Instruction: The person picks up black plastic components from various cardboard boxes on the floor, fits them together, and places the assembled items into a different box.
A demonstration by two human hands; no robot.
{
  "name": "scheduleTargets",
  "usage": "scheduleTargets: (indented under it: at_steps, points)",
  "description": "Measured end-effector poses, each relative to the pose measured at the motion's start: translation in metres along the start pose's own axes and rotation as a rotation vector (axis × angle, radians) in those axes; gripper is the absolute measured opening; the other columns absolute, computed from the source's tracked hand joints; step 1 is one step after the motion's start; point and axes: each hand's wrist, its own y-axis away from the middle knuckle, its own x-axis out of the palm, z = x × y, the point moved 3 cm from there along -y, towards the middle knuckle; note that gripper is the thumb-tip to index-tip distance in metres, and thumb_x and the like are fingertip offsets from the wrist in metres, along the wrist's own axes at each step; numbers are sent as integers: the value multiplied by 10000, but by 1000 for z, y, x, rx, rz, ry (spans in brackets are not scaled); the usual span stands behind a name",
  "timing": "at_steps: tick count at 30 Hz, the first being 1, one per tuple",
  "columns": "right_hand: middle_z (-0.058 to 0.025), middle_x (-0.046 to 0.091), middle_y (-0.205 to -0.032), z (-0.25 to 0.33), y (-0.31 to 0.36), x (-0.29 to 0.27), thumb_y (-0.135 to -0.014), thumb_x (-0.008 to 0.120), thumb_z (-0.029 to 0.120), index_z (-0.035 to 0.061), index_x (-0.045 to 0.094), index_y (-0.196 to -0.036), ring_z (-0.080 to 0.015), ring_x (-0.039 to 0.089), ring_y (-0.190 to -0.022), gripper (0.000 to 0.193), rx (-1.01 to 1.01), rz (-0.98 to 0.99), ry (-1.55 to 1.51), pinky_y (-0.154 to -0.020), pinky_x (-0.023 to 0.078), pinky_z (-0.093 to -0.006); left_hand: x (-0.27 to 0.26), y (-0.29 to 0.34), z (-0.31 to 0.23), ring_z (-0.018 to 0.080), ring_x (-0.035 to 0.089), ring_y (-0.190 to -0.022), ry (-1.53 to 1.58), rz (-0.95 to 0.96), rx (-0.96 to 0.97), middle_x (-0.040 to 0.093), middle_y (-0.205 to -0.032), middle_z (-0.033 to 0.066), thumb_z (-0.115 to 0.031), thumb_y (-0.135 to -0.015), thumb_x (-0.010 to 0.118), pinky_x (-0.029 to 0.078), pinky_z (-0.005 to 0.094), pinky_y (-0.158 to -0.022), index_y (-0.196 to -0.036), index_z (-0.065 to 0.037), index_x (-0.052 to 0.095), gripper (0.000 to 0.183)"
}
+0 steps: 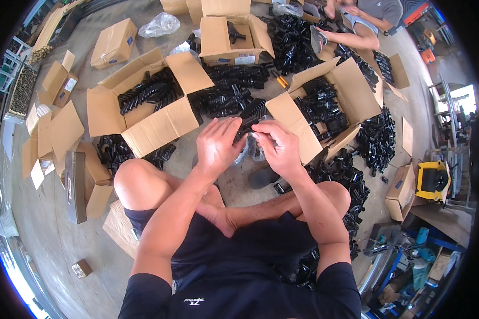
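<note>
Above my crossed legs, both hands are raised close together. My left hand (pixel 218 146) is closed round a short black part (pixel 245 128), with the thumb beneath it. The fingers hide much of its shape. Beside its right end, my right hand (pixel 277 146) has thumb and forefinger pinched together; what lies between them is too small to tell. Just beyond the hands lies a pile of glossy black parts (pixel 229 87). To the left, an open carton (pixel 162 133) holds rows of similar black parts. Another open carton (pixel 359 90) on the right holds more.
A third open carton (pixel 231 56) stands farther off. Loose black parts (pixel 351 183) are heaped by my right knee. Flattened and empty boxes (pixel 61 127) lie at left, near a closed carton (pixel 114 42). Another person (pixel 364 26) sits at the far right. A yellow-framed item (pixel 432 181) stands at right.
</note>
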Motion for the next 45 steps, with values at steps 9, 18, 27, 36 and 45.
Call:
scheduleTargets:
  at_steps: [9,18,27,36,45]
  points:
    - [-131,659,-979,5,-2,8,-830,715,-22,15,693,-1034,-313,669,-838,209,-246,32,291,-709,562,-374,-1,3,-5,249,727,-984,-26,30,-3,748,-1059,91,-151,-686,830,566,452,-930,-1075,-60,692,422]
    - [-120,637,-993,0,-2,15,-805,727,-11,24,691,-1052,-309,653,-855,253,-323,66,439,-722,560,-374,0,6,-5,242,729,-976,-22,26,-14,750,-1041,91,-144,-662,828,565,447,-937,-1060,-56,700,427]
    - [-34,639,-1088,-31,-10,-9,-915,729,48,-4,556,-1385,-92,604,-919,503,383,104,-406,-835,524,-262,-5,6,1,86,671,-771,559,215,-583,744,-918,31,-139,-804,811,549,277,-693,-1134,2,709,373]
    - [-37,689,-1080,-29,0,-5,-939,709,56,-15,639,-1250,-101,646,-947,326,495,158,-732,-849,536,-261,-4,2,-8,77,641,-865,1012,352,-717,708,-1018,47,-58,-866,761,538,245,-766,-1222,0,666,373]
    - [-35,692,-1033,-27,2,-4,-926,725,50,-26,650,-1222,-80,635,-889,316,513,70,-687,-788,525,-232,-2,3,-8,127,681,-965,1002,227,-664,722,-1069,77,37,-868,745,549,268,-861,-1145,10,646,295]
